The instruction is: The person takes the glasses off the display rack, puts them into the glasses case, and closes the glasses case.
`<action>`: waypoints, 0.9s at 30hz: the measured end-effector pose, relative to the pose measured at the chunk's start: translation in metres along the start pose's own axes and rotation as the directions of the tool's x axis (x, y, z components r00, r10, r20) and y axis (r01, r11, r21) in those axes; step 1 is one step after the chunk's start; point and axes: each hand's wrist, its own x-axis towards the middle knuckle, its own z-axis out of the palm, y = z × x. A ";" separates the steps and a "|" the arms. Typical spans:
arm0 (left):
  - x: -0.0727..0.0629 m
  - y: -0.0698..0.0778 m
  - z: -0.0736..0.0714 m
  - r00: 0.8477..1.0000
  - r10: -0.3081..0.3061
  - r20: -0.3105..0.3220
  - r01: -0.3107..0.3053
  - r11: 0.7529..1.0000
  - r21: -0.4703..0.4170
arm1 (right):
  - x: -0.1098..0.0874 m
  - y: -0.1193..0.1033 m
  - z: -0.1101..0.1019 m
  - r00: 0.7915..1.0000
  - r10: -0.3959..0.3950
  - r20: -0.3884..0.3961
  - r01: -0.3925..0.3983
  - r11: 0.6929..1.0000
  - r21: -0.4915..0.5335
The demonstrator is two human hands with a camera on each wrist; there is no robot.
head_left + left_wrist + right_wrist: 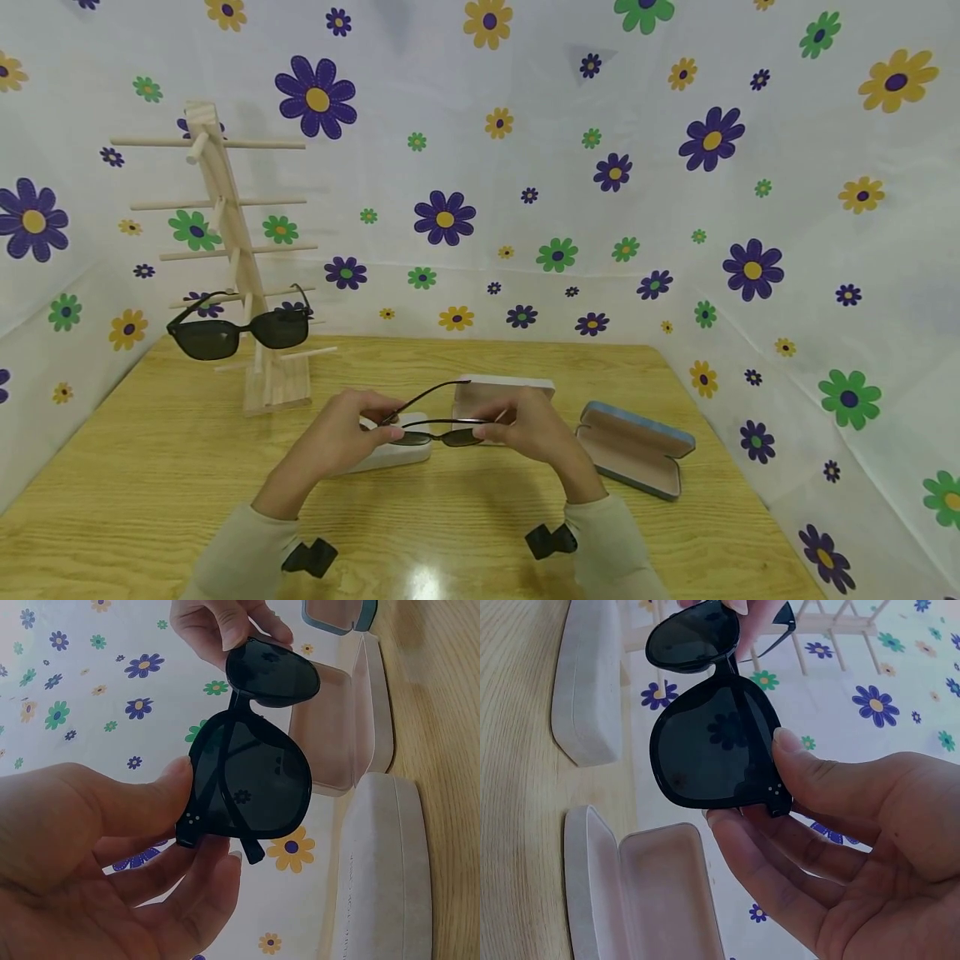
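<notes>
Both hands hold a pair of black sunglasses (459, 437) above the table, near its middle. My left hand (348, 433) pinches one outer end of the frame, its thumb (176, 784) at the lens edge and fingers behind. At the other end, my right hand (532, 425) grips the frame corner between thumb (802, 754) and fingers. The dark lenses (705, 746) face the wrist cameras. In the head view one temple (427, 393) slants out beyond the frame, and another lies across just above the lenses.
A closed white glasses case (408, 452) lies beside the left hand. Behind the right hand stands an open white case (510, 382); farther right is an open blue-grey case (637, 479). The wooden rack (228, 192) at left carries another pair of sunglasses (210, 340). Flowered cloth (465, 150) surrounds the table.
</notes>
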 end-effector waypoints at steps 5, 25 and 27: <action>0.001 -0.001 0.000 1.000 -0.020 0.018 0.020 1.000 -0.009 | 0.001 -0.002 0.001 1.000 0.021 -0.013 -0.021 1.000 0.001; 0.000 0.000 0.000 0.999 -0.033 0.023 0.034 0.999 -0.030 | 0.003 -0.001 0.002 0.996 0.071 -0.044 -0.072 0.997 -0.003; -0.001 0.001 0.000 0.999 -0.032 0.019 0.032 0.999 -0.031 | 0.003 -0.002 0.002 0.997 0.067 -0.042 -0.067 0.998 -0.002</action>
